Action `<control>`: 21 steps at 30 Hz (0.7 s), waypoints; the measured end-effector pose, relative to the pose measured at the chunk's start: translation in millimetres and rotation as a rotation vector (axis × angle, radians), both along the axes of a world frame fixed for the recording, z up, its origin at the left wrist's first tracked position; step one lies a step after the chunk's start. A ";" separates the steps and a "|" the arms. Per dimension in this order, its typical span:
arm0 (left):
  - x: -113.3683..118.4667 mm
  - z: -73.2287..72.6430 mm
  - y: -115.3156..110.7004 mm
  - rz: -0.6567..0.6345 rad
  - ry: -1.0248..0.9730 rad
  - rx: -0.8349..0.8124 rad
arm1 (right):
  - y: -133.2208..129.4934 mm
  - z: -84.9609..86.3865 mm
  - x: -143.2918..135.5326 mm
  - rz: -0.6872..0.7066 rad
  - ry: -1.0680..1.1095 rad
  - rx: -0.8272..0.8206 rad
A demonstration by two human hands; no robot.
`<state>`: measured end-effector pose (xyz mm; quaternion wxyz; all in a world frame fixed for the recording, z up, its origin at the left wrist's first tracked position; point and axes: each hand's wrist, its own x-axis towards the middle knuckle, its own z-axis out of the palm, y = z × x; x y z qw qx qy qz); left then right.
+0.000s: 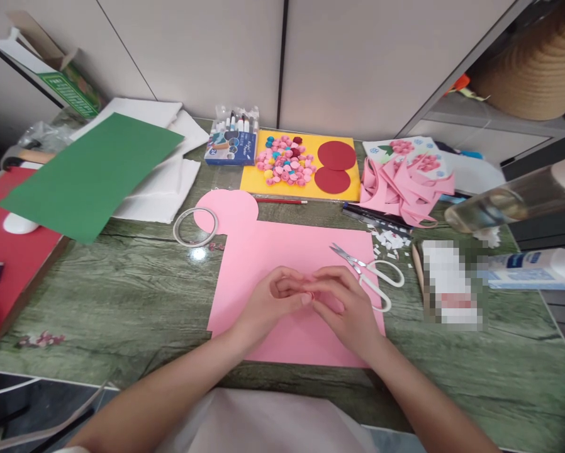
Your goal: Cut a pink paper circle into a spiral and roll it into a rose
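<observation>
My left hand (pixel 275 302) and my right hand (pixel 348 308) meet fingertip to fingertip over a large sheet of pink paper (pixel 258 264). Both hands are closed in a pinch. A trace of pink-red shows between the fingertips, but the fingers hide most of it and I cannot make out what it is. Scissors with white handles (pixel 358 261) lie partly open on the pink sheet, just beyond my right hand. At the sheet's upper left are pink rounded paper shapes (pixel 238 211), with a roll of tape (pixel 175 229) overlapping their edge.
Small pink, blue and yellow paper pieces (pixel 285 165) are heaped on a yellow sheet (pixel 251 182) beside dark red circles (pixel 336 155). Pink offcuts (pixel 400 189) lie right of it, near white scraps (pixel 391 240). Leftward are a marker box (pixel 230 148) and green paper (pixel 94 170). A bottle (pixel 494 204) intrudes from the right.
</observation>
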<state>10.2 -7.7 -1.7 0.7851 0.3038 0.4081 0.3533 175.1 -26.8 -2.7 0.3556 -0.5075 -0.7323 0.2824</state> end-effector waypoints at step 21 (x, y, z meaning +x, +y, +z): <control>2.3 -0.8 -1.8 -0.058 0.009 0.000 | 0.6 3.3 -2.2 0.057 0.010 -0.061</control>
